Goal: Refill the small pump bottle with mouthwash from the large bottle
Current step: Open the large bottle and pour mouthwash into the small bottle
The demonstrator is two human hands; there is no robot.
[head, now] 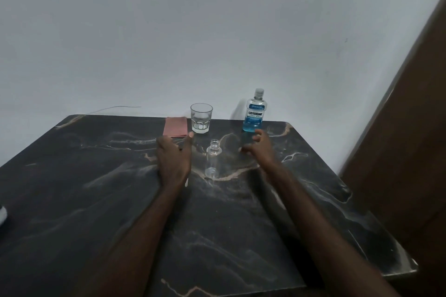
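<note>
A small clear bottle (pixel 213 159) stands upright in the middle of the dark marble table (pixel 101 195), its neck open with no pump on it, and it looks empty. The large mouthwash bottle (pixel 255 111), with blue liquid in its lower part and a grey cap on, stands at the back right. My left hand (pixel 174 158) hovers palm down just left of the small bottle, thumb spread, holding nothing that I can see. My right hand (pixel 258 147) is in front of the large bottle's base, fingers loosely curled and apart, not gripping it.
A clear glass tumbler (pixel 201 118) stands behind the small bottle, with a folded pink cloth (pixel 175 127) to its left. A white wall runs behind the table and a brown panel (pixel 410 152) rises at the right. A white object (pixel 3 215) lies at the left edge.
</note>
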